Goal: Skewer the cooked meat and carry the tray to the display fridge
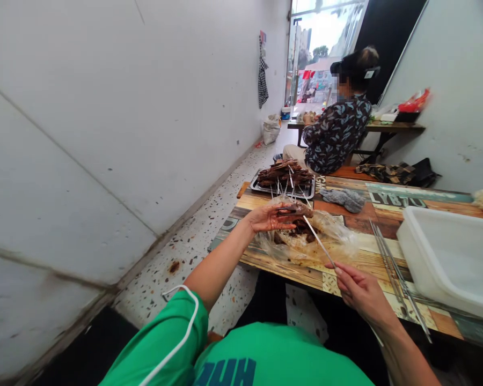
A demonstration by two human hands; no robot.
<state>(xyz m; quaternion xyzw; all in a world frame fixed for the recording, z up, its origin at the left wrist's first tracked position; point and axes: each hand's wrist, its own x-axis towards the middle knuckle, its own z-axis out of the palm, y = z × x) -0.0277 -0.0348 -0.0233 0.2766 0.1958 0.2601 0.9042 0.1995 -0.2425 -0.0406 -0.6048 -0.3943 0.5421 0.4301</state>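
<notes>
My left hand [271, 218] has its fingers closed about a dark brown piece [294, 210], held up over the opened plastic bag [340, 238] on the table [301, 272]. Red-brown staining noted on those fingers. My right hand [354, 289] has its fingers clamped on a flat metal skewer [320, 240], whose far end meets the piece. Whether the point is inside it, I cannot tell from here. For sound work, I judge that I should align the skewer with the length of the piece, keep my left fingertips clear of its path and push steadily. The piece looks moist and may slip; a firm, uncrushing hold is advisable. Spare skewers [386, 262] lie to my right, beside the white bin [414, 252].
</notes>
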